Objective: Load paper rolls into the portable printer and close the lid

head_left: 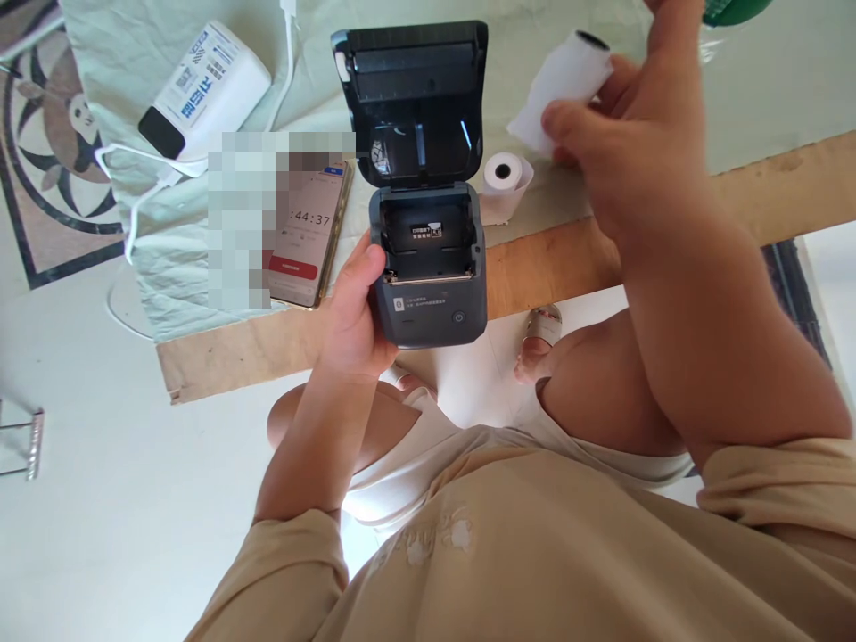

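A black portable label printer [432,312] is gripped at its left side by my left hand [354,312]. Its lid [418,98] stands raised, and the paper bay below shows no roll inside, only a small printed label on its floor. Up and to the right, my right hand [615,116] holds a white paper roll [565,85] with a dark core, its loose end hanging toward the lower left. Thumb and fingers pinch the paper. Between the printer and my right hand, a second paper roll [503,174] stands on the cloth with its tail partly unwound.
Left of the printer lies a phone [304,241] showing a timer, partly blurred out. A white power bank [210,85] with cables [287,71] is farther left. The green cloth [755,116] covers the table up to its wooden edge [555,267]. A green object [736,11] sits top right.
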A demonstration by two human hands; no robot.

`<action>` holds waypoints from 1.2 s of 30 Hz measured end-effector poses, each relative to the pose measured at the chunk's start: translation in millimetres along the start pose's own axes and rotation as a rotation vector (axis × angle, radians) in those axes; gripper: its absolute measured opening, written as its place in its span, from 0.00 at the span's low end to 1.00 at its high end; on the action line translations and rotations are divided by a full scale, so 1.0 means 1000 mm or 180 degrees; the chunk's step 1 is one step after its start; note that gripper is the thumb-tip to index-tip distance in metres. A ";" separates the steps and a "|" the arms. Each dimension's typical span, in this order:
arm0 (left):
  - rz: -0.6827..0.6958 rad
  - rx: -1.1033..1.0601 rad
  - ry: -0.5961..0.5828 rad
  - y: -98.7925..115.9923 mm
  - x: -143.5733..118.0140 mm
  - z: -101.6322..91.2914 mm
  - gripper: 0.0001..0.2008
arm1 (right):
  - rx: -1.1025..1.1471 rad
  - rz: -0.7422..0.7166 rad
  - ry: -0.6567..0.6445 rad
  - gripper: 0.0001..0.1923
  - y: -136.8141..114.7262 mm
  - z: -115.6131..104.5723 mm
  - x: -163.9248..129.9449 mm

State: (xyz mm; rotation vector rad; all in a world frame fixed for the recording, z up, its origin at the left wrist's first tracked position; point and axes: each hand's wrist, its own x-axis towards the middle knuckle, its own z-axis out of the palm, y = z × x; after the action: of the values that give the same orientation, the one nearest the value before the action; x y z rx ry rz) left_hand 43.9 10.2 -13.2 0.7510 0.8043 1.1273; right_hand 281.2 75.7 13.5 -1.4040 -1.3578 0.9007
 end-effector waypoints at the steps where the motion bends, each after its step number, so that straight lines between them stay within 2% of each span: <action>1: -0.0025 0.0004 -0.0004 0.000 0.000 0.000 0.17 | 0.0609 0.0358 0.0155 0.31 -0.005 0.001 0.001; 3: -0.0048 0.0012 0.0003 -0.001 0.000 0.000 0.17 | 0.1591 0.1143 0.0474 0.16 -0.013 0.003 0.002; 5: -0.0028 0.0007 0.0028 -0.001 0.000 0.000 0.17 | 0.1932 0.1500 0.0578 0.09 -0.017 0.005 0.004; 11: -0.0097 0.0073 0.0084 -0.002 0.000 0.000 0.17 | 0.2181 0.1344 0.0777 0.16 -0.011 0.008 0.007; 15: -0.0144 0.0023 0.0068 -0.001 0.000 0.000 0.16 | 0.2425 0.1363 0.0789 0.06 -0.012 0.007 0.006; 17: -0.0163 -0.0021 0.0063 -0.001 0.000 0.001 0.15 | 0.2388 0.1003 0.0811 0.07 -0.015 0.006 0.004; 19: -0.0172 -0.0076 0.0101 -0.002 -0.001 0.001 0.13 | 0.2158 0.0188 0.0665 0.09 -0.019 0.006 0.001; 22: -0.0142 -0.0156 0.0166 -0.003 -0.001 0.000 0.13 | 0.1709 -0.1306 0.0492 0.27 -0.021 0.012 -0.007; 24: -0.0136 -0.0092 0.0188 -0.003 -0.001 0.000 0.16 | 0.1195 -0.1798 0.0305 0.28 -0.022 0.018 -0.017; 26: -0.0153 0.0026 0.0154 -0.003 -0.001 -0.001 0.20 | 0.0296 -0.1940 -0.0212 0.18 -0.023 0.024 -0.030; 28: -0.0142 0.0125 0.0097 -0.002 -0.002 0.000 0.22 | -0.0526 -0.2122 -0.0497 0.09 -0.024 0.029 -0.043; 31: -0.0131 0.0213 0.0016 -0.001 -0.003 0.003 0.22 | -0.1067 -0.2306 -0.0540 0.14 -0.025 0.036 -0.052; 36: -0.0034 0.0153 -0.0083 0.000 -0.005 0.003 0.19 | -0.1379 -0.2310 -0.0614 0.14 -0.021 0.042 -0.050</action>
State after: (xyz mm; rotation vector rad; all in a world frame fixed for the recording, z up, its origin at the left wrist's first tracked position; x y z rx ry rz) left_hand 45.7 4.6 -10.9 0.7990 0.8148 1.0898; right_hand 230.0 30.6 16.5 -0.9952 -2.1052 0.2655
